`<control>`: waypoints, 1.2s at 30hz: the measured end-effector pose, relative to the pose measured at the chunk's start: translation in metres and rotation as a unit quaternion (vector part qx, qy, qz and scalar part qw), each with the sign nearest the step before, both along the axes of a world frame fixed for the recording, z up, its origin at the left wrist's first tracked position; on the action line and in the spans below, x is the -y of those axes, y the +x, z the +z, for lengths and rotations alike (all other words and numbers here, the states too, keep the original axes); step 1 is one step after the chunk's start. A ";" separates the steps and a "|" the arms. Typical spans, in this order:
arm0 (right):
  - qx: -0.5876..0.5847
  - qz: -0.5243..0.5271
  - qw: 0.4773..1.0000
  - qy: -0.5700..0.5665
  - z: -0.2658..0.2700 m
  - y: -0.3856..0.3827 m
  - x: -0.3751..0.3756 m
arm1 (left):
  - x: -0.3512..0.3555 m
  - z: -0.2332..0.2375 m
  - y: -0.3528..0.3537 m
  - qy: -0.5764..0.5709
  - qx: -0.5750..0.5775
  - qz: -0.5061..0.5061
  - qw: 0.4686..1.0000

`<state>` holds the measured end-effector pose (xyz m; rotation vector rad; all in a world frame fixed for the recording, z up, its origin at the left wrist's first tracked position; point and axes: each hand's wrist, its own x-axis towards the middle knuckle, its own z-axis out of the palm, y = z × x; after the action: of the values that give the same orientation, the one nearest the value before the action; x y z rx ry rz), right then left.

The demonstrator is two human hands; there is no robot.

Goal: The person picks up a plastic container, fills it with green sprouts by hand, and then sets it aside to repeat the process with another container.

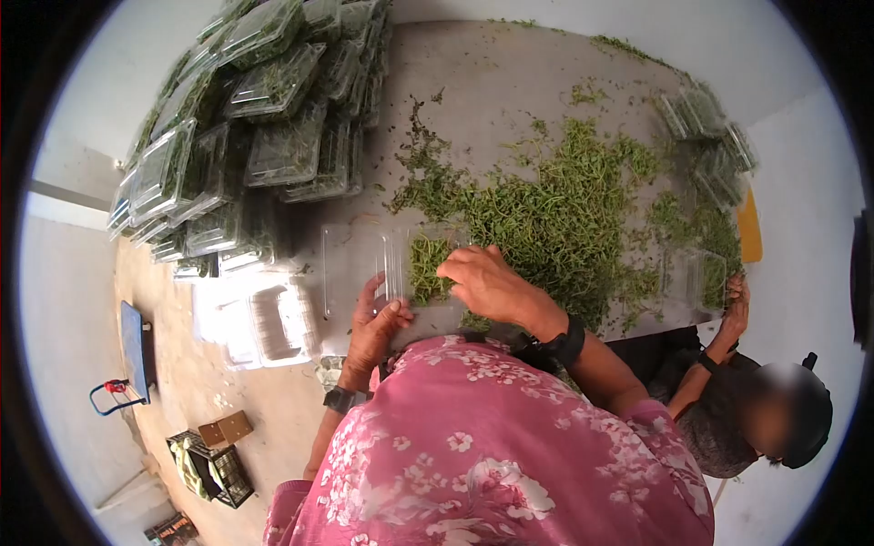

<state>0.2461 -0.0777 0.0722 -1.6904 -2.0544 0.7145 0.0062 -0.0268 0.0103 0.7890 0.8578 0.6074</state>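
Note:
An opened clear plastic clamshell box (357,241) lies at the table's near edge, its lid folded out to the left. Green leafy sprigs (426,264) fill part of its right half. My left hand (375,329) grips the box's near edge around the middle fold, with fingers seen through the plastic. Over the right half, my right hand (496,287) is closed, its fingertips down at the sprigs; what lies under the palm is hidden. Just beyond it spreads a large loose heap of greens (555,209) on the table.
Filled clamshell boxes (282,155) are stacked high at the left. Empty nested boxes (278,323) stand below them. At the right, a co-worker's hand (736,305) is by another box (694,278). More boxes (696,114) sit at the far right. A trolley (135,350) and black crate (214,469) are on the floor.

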 end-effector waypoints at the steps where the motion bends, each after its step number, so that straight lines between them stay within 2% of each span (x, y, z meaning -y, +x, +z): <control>1: 0.021 0.009 1.000 0.006 0.001 -0.002 -0.005 | -0.001 0.000 0.000 0.002 -0.002 -0.004 1.000; 2: 0.044 0.017 0.999 0.012 0.002 -0.005 -0.009 | -0.001 0.000 0.001 0.005 -0.003 -0.008 1.000; 5: 0.049 0.030 0.982 0.178 -0.029 -0.023 -0.021 | 0.000 -0.003 0.002 -0.008 0.014 0.010 1.000; 8: 0.073 0.121 0.983 0.115 -0.053 -0.032 -0.023 | 0.001 0.001 0.005 -0.012 0.026 0.006 1.000; 12: 0.088 0.132 0.981 0.115 -0.041 -0.027 -0.021 | 0.001 0.003 0.005 -0.010 0.012 0.006 1.000; 15: 0.024 0.068 0.986 0.149 -0.022 -0.010 -0.021 | 0.001 0.003 0.005 -0.005 0.009 0.008 1.000; 19: 0.056 -0.098 0.980 0.165 -0.009 0.066 -0.023 | 0.001 -0.004 0.003 -0.020 0.018 0.020 0.999; 21: 0.175 -0.208 0.960 0.072 -0.005 0.099 -0.020 | 0.001 -0.005 0.003 -0.017 0.023 0.021 0.999; 23: 0.188 -0.279 0.941 -0.038 -0.006 0.120 -0.020 | 0.001 -0.004 0.003 -0.015 0.021 0.021 0.999; 25: 0.186 -0.302 0.935 -0.035 -0.028 0.138 -0.012 | 0.001 -0.003 0.003 -0.014 0.017 0.021 1.000; 26: 0.177 -0.289 0.940 0.023 -0.059 0.148 -0.006 | 0.001 -0.002 0.003 -0.014 0.013 0.021 1.000; 27: 0.168 -0.275 0.943 0.081 -0.061 0.149 -0.004 | 0.001 -0.001 0.003 -0.015 0.009 0.021 1.000; 28: 0.159 -0.249 0.954 0.050 -0.060 0.157 -0.005 | 0.001 0.001 0.004 -0.014 0.006 0.021 1.000; 30: 0.142 -0.196 0.970 -0.010 -0.044 0.174 -0.007 | 0.001 0.003 0.005 -0.013 0.000 0.020 1.000; 33: -0.011 -0.272 0.959 0.083 -0.008 0.177 0.009 | 0.001 0.006 0.006 -0.027 -0.001 0.023 0.999; 34: -0.041 -0.286 0.944 0.161 -0.001 0.177 0.016 | 0.002 0.004 0.005 -0.023 -0.002 0.021 1.000; 36: -0.052 -0.315 0.943 0.092 0.016 0.178 0.031 | 0.002 0.001 0.005 -0.014 -0.001 0.017 1.000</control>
<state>0.4246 -0.1090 0.0887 -1.9845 -1.3285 0.3708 0.0110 -0.0284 0.0114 0.7517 0.8803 0.6235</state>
